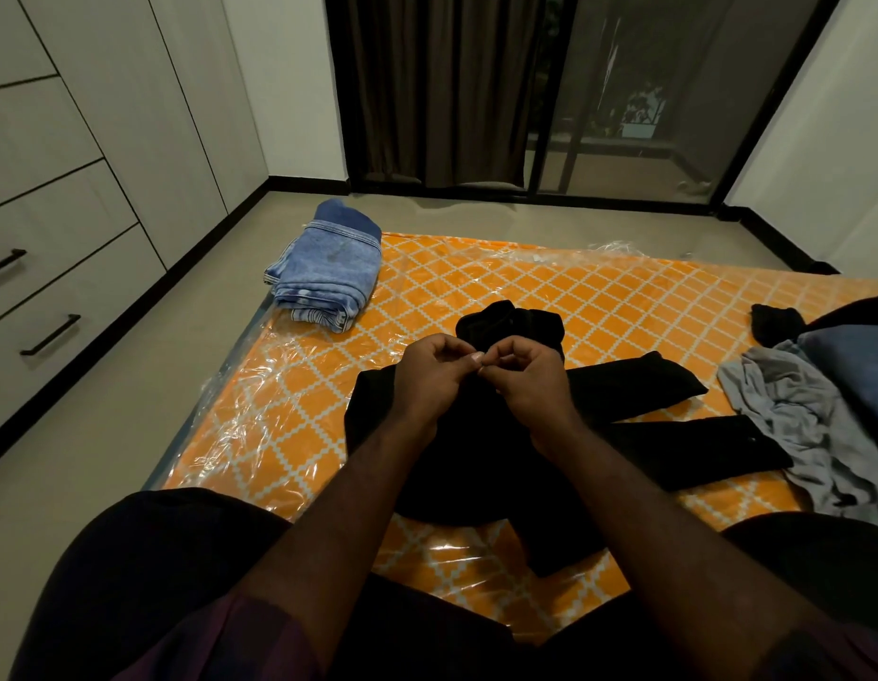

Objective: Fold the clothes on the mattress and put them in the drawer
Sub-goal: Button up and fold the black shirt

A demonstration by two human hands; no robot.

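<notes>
A black long-sleeved garment (643,385) lies spread on the orange patterned mattress (525,282), its sleeves reaching to the right. My left hand (429,373) and my right hand (525,380) hover together just over its upper middle. The fingers of both are curled and the fingertips pinch against each other. I cannot make out anything between them. A folded stack of blue jeans (329,267) rests on the far left corner of the mattress. Closed drawers (78,292) with black handles stand in the white wardrobe at left.
A crumpled grey garment (796,415), a dark blue one (855,371) and a small black piece (776,321) are heaped at the mattress's right edge. Clear plastic wrap covers the mattress. Bare floor runs between mattress and wardrobe. My knees frame the near edge.
</notes>
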